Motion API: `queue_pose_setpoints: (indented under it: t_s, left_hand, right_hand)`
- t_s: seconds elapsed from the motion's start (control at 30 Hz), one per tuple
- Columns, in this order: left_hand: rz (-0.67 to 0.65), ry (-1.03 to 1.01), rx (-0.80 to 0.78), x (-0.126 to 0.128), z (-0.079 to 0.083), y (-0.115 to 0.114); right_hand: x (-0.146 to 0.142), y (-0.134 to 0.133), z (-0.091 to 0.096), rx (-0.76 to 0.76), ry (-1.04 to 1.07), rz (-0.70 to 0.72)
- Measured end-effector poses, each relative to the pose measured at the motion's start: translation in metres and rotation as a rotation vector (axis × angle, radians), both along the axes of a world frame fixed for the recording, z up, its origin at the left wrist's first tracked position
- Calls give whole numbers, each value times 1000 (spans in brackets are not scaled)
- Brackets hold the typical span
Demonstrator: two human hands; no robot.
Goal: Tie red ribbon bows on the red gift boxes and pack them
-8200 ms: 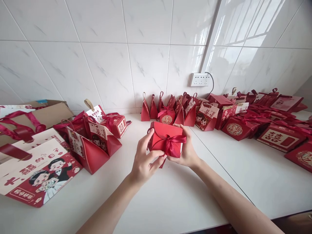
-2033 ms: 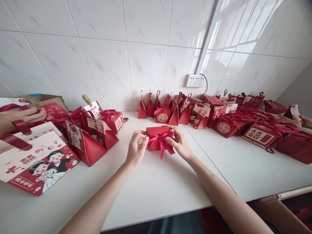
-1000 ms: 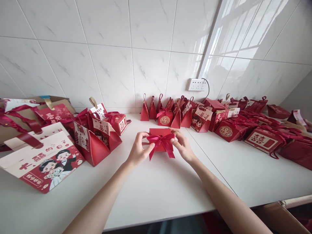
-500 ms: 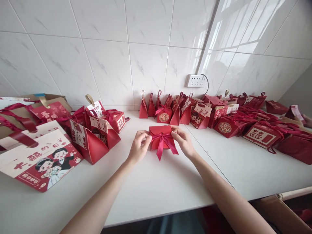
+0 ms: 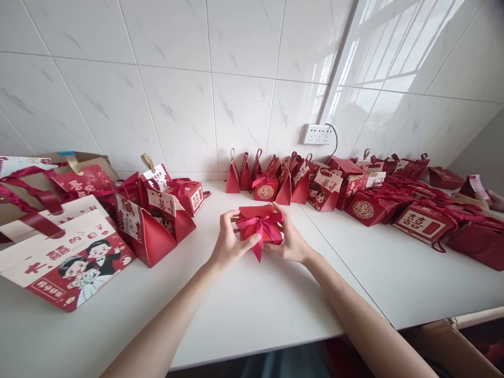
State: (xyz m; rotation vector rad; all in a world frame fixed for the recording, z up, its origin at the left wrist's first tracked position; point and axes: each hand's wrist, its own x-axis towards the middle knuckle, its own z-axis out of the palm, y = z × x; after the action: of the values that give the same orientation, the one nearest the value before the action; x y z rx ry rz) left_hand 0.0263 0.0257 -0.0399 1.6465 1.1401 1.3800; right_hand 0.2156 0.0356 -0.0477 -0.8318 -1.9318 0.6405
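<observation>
Between my hands is a small red gift box (image 5: 258,212) with a magenta ribbon bow (image 5: 264,229) across its front. My left hand (image 5: 232,239) grips the box's left side, its thumb laid over the ribbon near a hanging tail. Around the right side my right hand (image 5: 290,239) is closed, fingers at the top edge and thumb low by the front. The underside of the box and some fingertips are hidden.
Red triangular boxes (image 5: 155,241) and a flat printed bag (image 5: 74,257) lie left. Several small favor boxes (image 5: 283,184) line the tiled wall below a power strip (image 5: 318,134). More red boxes (image 5: 425,220) crowd the right, near another person's hand (image 5: 496,201). A cardboard box (image 5: 452,341) stands below the table edge.
My left thumb has moved from the box's side onto the ribbon. My right hand has wrapped further around, its thumb now lower. The box front appears tipped upward.
</observation>
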Motion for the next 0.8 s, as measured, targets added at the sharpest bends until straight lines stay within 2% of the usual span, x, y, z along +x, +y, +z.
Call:
queue_pose_setpoints:
  t_s: [0.1, 0.37, 0.63, 0.8]
  left_hand:
    - [-2, 39, 31, 2, -1, -1]
    - [-209, -39, 52, -11, -1, 9]
    - [-98, 10, 47, -12, -5, 14]
    - [-135, 5, 59, -15, -10, 16]
  right_hand:
    - [0, 1, -3, 32, 4, -38]
    - [5, 5, -6, 163, -26, -109]
    - [8, 5, -5, 192, -72, -159]
    - [6, 5, -5, 203, -71, -165]
